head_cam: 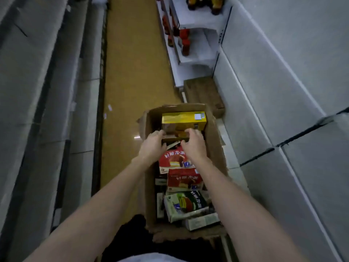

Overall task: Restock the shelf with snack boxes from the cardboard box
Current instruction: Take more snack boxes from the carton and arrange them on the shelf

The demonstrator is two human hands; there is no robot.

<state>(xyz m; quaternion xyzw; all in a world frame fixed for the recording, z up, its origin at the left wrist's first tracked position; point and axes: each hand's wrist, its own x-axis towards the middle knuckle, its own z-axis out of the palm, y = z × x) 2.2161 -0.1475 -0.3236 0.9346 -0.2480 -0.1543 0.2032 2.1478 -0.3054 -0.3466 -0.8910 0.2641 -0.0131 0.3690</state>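
Nearest you, at 6 o'clock, a pale garment edge and something dark are cut off by the frame. Your two bare forearms reach from there into the open brown cardboard box (213, 148) on the floor. At its near end lies a tilted green-and-white snack box (186, 204), with a pale carton partly buried at its 5 o'clock. Beyond it sit two red snack boxes (184, 179), the farther one half covered by your wrists.

Your left hand (154, 144) and right hand (194, 143) meet at the box's middle. Their fingers curl over a dark-edged snack box (175, 138), the left at its 9 o'clock end, the right at its 3 o'clock end; the grip closes on it from both sides, though the fingertips are hidden. Just past it, touching, stands a yellow rectangular snack box (184, 118) at the far end.

At 1 o'clock from the box sits a blurred brown wooden block (203, 91). White shelves (192, 59) beyond hold red bottles (184, 42); blurred grey shelving (283, 82) flanks the tan floor (130, 63).
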